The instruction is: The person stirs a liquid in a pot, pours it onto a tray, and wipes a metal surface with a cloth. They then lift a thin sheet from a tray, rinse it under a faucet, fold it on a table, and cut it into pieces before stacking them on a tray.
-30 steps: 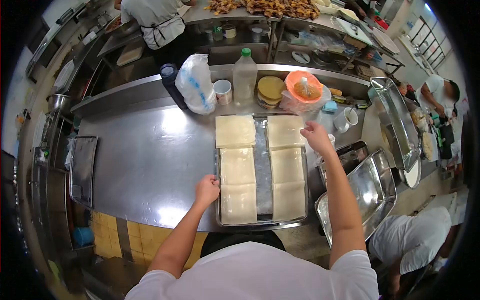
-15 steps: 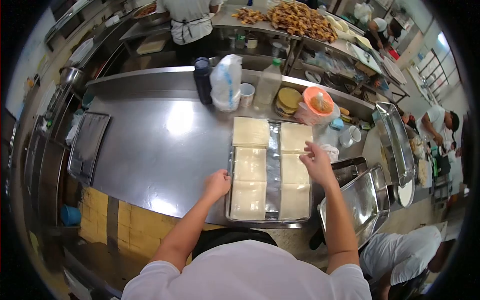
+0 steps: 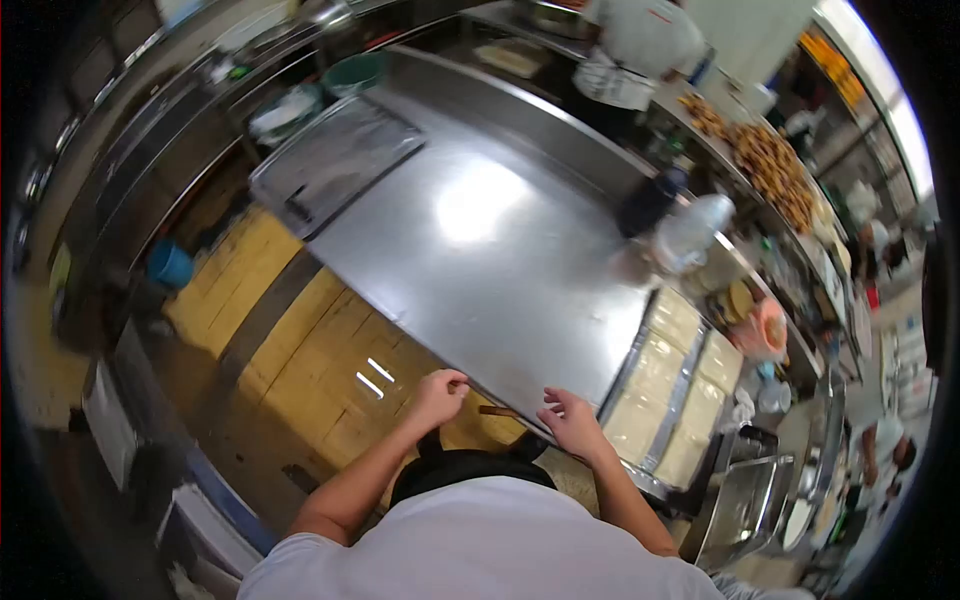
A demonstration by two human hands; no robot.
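My left hand (image 3: 438, 400) is just off the front edge of the steel table (image 3: 440, 270), its fingers curled together and nothing visible in them. Over the same edge, farther right, my right hand (image 3: 573, 422) is loosely bent with its fingers apart and holds nothing. To the right of that hand lies a metal baking tray (image 3: 670, 420) with two rows of square, pale dough sheets (image 3: 634, 417). A brown stick-like piece (image 3: 497, 411) shows between my hands, below the table edge.
A flat metal tray (image 3: 345, 160) lies at the table's far left end. A dark bottle (image 3: 650, 203), a plastic bag (image 3: 692, 232) and an orange container (image 3: 768, 328) line the back. Deep metal pans (image 3: 745, 500) stand at right. Another person (image 3: 645, 50) stands behind the table.
The view has swung left, so the dough tray now appears farther right. My right hand has come away from the dough sheets, and my left hand from the tray's left side.
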